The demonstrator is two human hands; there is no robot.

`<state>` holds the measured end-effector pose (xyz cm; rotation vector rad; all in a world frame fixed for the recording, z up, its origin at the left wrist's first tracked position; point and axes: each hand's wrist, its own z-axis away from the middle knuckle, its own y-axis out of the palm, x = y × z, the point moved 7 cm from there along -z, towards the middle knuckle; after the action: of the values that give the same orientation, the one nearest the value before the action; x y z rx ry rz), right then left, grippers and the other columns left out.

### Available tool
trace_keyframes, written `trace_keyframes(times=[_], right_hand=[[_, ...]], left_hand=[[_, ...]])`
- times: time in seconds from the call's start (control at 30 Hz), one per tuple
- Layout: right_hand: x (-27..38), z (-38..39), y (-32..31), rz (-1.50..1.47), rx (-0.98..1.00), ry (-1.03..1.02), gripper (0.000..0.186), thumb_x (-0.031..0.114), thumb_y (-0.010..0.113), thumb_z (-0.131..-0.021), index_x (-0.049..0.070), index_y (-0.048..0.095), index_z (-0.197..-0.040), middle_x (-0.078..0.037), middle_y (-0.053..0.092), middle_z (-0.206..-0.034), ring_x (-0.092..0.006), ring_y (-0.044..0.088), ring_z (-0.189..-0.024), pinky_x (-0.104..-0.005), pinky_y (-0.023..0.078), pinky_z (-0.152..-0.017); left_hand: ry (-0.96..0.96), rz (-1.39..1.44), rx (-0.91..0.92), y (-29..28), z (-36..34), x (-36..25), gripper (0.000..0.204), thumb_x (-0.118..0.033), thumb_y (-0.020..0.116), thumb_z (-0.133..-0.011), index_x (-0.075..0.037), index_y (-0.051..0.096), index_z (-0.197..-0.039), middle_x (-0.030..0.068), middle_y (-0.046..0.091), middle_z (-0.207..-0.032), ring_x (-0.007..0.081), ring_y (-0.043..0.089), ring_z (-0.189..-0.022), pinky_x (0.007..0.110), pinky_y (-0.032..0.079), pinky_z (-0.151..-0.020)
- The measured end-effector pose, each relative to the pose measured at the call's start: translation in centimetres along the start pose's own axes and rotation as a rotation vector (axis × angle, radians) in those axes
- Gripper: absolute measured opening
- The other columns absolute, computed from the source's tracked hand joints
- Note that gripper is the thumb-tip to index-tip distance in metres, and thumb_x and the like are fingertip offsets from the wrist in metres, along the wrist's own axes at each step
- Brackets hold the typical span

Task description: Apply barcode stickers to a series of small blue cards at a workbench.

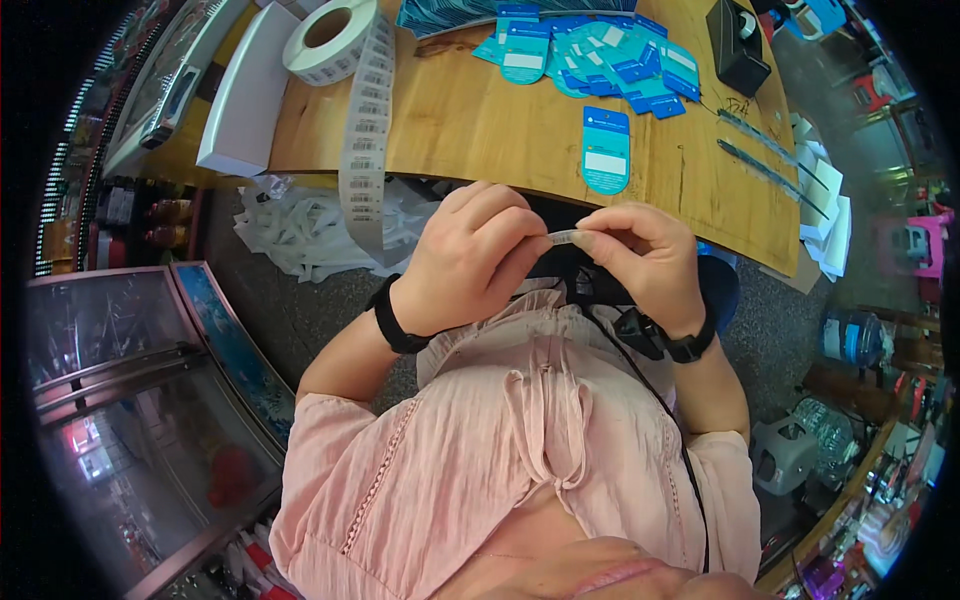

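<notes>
Above my lap, just off the table's near edge, a small white printed label [562, 238] is stretched between my fingertips. My left hand [462, 250] pinches one end of it, and my right hand [648, 262] pinches the other. On the table beyond my right hand lies a single blue and teal card [606, 150] with a white blank panel. A roll of barcode labels [345, 70] stands at the far left, its strip [364, 170] running down over the table edge to the left of my left hand.
Many similar cards [610, 60] lie heaped at the back of the wooden table [470, 110]. A black tape dispenser [738, 50] and thin dark strips [770, 165] sit at the right. A long white box [240, 95] stands left; white plastic bags [300, 225] lie below.
</notes>
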<state>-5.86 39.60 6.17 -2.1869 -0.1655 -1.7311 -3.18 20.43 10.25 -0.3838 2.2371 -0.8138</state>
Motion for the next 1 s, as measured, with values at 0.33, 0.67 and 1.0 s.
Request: trace_keyframes(times=[0.33, 0.67, 1.0], right_hand=[[-1.0, 0.6, -5.0, 0.021, -0.227, 0.228, 0.011, 0.002, 0.078, -0.099, -0.002, 0.079, -0.109, 0.000, 0.072, -0.086, -0.0050, 0.065, -0.073, -0.0201, 0.050, -0.063], [-1.9, -1.4, -9.6, -0.052, -0.280, 0.433, 0.017, 0.014, 0.077, -0.102, 0.000, 0.077, -0.113, -0.003, 0.074, -0.086, -0.0045, 0.063, -0.065, -0.0198, 0.051, -0.058], [-3.1, -5.0, -6.9, -0.043, -0.124, 0.672, 0.019, 0.018, 0.079, -0.101, 0.001, 0.076, -0.109, -0.001, 0.075, -0.086, -0.0029, 0.064, -0.062, -0.0191, 0.053, -0.055]], left_hand=[[-0.079, -0.030, -0.037, 2.7, -2.6, 3.2, 0.024, -0.015, 0.081, -0.088, -0.009, 0.073, -0.110, 0.0073, 0.069, -0.100, 0.0299, 0.067, -0.092, 0.043, 0.050, -0.082], [0.132, -0.342, 0.065, 5.7, -3.0, 2.7, 0.053, -0.028, 0.085, -0.082, -0.015, 0.073, -0.132, -0.0013, 0.064, -0.130, 0.0200, 0.060, -0.121, 0.043, 0.044, -0.102], [0.098, -0.310, -0.030, 6.0, -2.2, 3.1, 0.053, -0.025, 0.085, -0.080, -0.015, 0.073, -0.131, 0.0002, 0.063, -0.123, 0.0203, 0.061, -0.119, 0.041, 0.045, -0.101]])
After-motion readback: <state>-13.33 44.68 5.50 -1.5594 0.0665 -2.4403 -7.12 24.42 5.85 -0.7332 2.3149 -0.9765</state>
